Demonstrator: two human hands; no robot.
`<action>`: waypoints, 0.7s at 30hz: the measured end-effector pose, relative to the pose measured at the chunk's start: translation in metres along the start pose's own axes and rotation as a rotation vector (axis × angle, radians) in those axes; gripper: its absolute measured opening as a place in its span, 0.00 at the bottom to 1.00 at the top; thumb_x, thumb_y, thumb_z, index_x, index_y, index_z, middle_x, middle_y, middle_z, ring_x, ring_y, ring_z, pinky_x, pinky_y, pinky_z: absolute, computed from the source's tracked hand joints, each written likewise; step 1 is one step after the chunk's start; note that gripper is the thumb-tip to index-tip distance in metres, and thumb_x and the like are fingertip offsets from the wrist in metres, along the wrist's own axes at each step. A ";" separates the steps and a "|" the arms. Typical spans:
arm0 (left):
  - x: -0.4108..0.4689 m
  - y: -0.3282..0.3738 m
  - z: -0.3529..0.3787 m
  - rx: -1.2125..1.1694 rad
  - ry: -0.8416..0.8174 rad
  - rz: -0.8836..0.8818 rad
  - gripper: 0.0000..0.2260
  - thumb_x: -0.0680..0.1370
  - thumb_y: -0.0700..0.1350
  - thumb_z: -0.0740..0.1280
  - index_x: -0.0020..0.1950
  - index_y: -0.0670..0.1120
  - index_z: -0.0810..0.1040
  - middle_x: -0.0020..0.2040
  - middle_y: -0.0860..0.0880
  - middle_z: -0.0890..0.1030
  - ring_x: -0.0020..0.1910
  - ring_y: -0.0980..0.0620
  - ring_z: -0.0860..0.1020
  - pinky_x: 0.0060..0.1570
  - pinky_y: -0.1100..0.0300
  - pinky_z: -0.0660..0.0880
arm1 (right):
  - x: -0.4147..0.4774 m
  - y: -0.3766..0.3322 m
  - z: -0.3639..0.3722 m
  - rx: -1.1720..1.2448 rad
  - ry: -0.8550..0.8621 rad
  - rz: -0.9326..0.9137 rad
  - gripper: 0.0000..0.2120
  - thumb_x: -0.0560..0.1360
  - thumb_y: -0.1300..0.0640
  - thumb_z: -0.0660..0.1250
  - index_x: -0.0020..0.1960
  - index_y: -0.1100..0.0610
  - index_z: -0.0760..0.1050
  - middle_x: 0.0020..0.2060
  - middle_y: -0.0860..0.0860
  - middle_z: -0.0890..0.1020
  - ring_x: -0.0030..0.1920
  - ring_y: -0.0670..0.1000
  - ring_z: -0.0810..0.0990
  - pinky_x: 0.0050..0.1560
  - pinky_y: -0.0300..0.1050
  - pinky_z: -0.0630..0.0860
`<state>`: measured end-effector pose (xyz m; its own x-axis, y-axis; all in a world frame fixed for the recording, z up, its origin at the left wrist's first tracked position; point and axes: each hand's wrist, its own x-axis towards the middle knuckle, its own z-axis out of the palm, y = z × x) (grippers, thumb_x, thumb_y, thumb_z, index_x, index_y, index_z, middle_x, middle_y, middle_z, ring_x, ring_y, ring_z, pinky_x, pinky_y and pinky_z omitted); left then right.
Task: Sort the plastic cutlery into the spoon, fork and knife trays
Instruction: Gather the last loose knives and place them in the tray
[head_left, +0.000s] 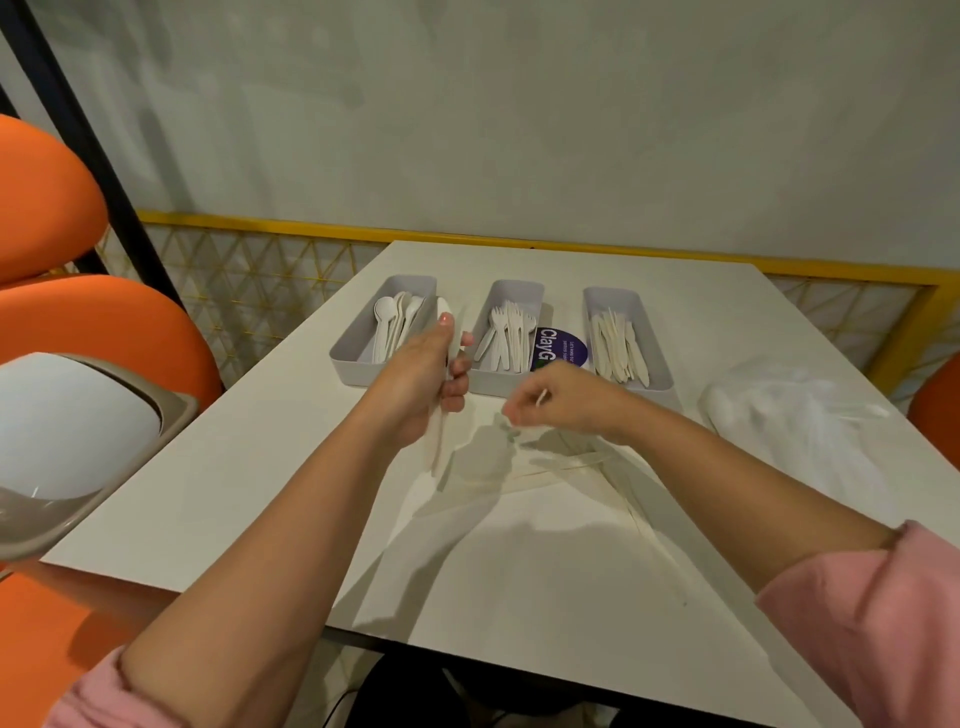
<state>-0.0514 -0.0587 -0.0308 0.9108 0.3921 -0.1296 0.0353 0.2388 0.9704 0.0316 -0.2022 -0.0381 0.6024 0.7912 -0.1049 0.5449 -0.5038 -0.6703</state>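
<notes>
Just in front of the spoon tray (358, 332), the left hand (421, 379) is gripping a light, stiff, probably slippery spoon (436, 447) by mid-handle, while, right of that tray, the right hand (566, 400) is pinching a thin white sliver (541, 397).

3 grey rectangular plastic trays are lined up side by side, slightly apart: left tray (349, 370) is loaded w/ white plastic spoons (395, 325), mid tray (485, 383) w/ white plastic forks (508, 332), right tray (610, 297) w/ white plastic knives (618, 347), all laid lengthwise. 1 extra white spoon (435, 444) is gripped upright in left hand (421, 376), bowl up, beside left tray. Pale loose pieces (571, 465) are spread flat nearer; type can't be told.
</notes>
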 end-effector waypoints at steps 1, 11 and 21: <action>0.000 0.000 -0.003 0.021 0.014 0.016 0.14 0.82 0.52 0.53 0.44 0.46 0.71 0.28 0.51 0.65 0.21 0.57 0.61 0.20 0.67 0.59 | -0.002 0.007 0.001 -0.119 -0.067 0.015 0.09 0.74 0.60 0.68 0.53 0.60 0.81 0.40 0.46 0.81 0.36 0.38 0.74 0.34 0.26 0.71; -0.001 -0.002 -0.016 -0.032 0.039 0.039 0.10 0.82 0.44 0.54 0.46 0.44 0.71 0.31 0.50 0.66 0.20 0.58 0.62 0.21 0.68 0.60 | -0.004 0.028 0.012 -0.367 -0.169 0.045 0.04 0.72 0.59 0.70 0.43 0.53 0.75 0.37 0.44 0.73 0.36 0.43 0.71 0.35 0.33 0.67; -0.003 0.001 -0.024 -0.067 0.024 0.036 0.11 0.83 0.45 0.53 0.47 0.44 0.72 0.31 0.50 0.66 0.20 0.58 0.62 0.20 0.68 0.61 | -0.005 0.007 0.035 -0.280 -0.193 -0.154 0.08 0.75 0.60 0.66 0.53 0.56 0.78 0.40 0.49 0.75 0.40 0.48 0.71 0.43 0.42 0.68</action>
<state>-0.0637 -0.0384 -0.0346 0.9008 0.4224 -0.1004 -0.0258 0.2828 0.9588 0.0122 -0.1974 -0.0681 0.3941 0.9027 -0.1730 0.7754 -0.4276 -0.4647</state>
